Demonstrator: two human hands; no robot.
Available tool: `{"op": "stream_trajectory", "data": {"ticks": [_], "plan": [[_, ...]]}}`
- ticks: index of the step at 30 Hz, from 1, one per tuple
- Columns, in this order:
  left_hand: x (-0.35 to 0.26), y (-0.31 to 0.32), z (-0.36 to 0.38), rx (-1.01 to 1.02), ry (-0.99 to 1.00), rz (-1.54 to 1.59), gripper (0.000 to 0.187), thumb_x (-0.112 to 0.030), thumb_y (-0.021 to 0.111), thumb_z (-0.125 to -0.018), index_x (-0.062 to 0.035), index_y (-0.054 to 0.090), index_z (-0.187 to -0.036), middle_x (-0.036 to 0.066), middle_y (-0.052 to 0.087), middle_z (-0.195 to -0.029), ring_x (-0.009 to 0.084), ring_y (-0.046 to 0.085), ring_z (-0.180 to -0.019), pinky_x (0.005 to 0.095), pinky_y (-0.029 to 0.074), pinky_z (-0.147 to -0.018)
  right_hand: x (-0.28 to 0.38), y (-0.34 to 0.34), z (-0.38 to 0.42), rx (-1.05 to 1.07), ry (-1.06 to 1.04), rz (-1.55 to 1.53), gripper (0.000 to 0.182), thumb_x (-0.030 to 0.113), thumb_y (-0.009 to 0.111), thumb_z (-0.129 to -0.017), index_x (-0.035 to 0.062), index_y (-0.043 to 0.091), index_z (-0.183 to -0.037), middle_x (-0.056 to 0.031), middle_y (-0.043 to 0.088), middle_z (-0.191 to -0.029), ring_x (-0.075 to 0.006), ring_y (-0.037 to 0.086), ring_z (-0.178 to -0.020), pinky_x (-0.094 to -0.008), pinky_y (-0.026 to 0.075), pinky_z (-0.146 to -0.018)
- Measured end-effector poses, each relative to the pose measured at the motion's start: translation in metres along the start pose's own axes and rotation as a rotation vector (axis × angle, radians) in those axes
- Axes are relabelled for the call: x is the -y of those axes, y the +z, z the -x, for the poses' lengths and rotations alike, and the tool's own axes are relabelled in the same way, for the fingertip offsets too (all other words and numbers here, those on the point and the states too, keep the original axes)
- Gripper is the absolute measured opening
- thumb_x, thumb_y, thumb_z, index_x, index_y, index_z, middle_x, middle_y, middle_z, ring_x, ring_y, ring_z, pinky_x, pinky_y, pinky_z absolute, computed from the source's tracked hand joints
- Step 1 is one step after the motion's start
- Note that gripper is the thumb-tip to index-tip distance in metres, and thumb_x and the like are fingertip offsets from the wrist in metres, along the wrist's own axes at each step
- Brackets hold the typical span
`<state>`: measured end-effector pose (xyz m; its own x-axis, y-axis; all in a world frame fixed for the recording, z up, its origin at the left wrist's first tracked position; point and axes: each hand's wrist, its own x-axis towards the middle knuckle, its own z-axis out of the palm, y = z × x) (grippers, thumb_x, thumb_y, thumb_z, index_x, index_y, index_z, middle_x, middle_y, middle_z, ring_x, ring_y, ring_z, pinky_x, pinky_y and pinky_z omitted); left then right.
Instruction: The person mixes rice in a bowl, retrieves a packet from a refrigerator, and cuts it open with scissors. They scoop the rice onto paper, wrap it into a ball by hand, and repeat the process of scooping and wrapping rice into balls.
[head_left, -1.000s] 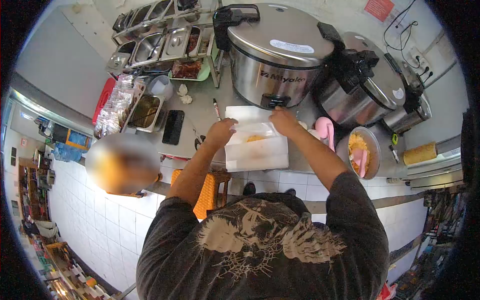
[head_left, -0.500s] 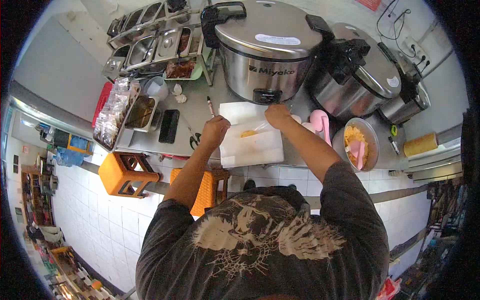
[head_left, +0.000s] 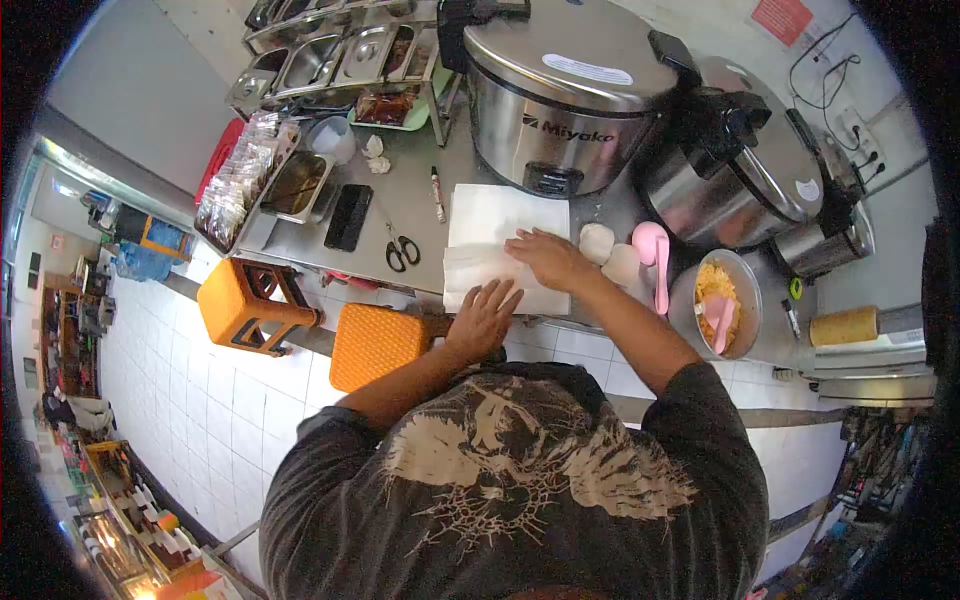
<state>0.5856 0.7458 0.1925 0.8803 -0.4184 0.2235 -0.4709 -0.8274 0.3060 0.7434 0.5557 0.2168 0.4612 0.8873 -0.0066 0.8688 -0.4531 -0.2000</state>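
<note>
White paper [head_left: 508, 215] lies on the steel table, with a folded layer across its nearer half. My left hand [head_left: 484, 318] rests with fingers spread on the near edge of that paper. Flat on the fold, further right, is my right hand [head_left: 548, 258], its fingers extended. Neither hand grips anything. To the paper's left are a marker [head_left: 438, 195] and black-handled scissors [head_left: 402, 252]. Two small white pieces [head_left: 597, 242] and a pink scoop [head_left: 655, 262] sit on its right. Beyond the scoop stands a bowl of yellow-orange food [head_left: 718, 290] with a pink utensil inside.
Large rice cookers [head_left: 565, 110] line the back of the table [head_left: 400, 160]. At left are a black phone [head_left: 348, 218], a tray of packets [head_left: 245, 185] and metal food pans [head_left: 298, 187]. Orange stools [head_left: 378, 347] stand by the near edge.
Both hands have come nearer my body and now lie flat. The paper's far part is folded over, and the yellow item seen on it before is hidden. The view has shifted.
</note>
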Motion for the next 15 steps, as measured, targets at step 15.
{"op": "stream_trajectory", "data": {"ticks": [15], "plan": [[-0.021,0.03,-0.039,0.086,-0.25,-0.025,0.075,-0.015,0.047,-0.091,0.0029,0.013,-0.156,0.023,0.012,-0.163,0.0371,0.01,-0.152,0.059,0.013,-0.119,0.048,0.064,0.037,-0.176,0.296,-0.118,0.067,0.013,0.056,-0.09,-0.0041,0.031,-0.149,-0.019,0.035,-0.156,-0.0371,0.03,-0.145,-0.0505,0.022,-0.121]]}}
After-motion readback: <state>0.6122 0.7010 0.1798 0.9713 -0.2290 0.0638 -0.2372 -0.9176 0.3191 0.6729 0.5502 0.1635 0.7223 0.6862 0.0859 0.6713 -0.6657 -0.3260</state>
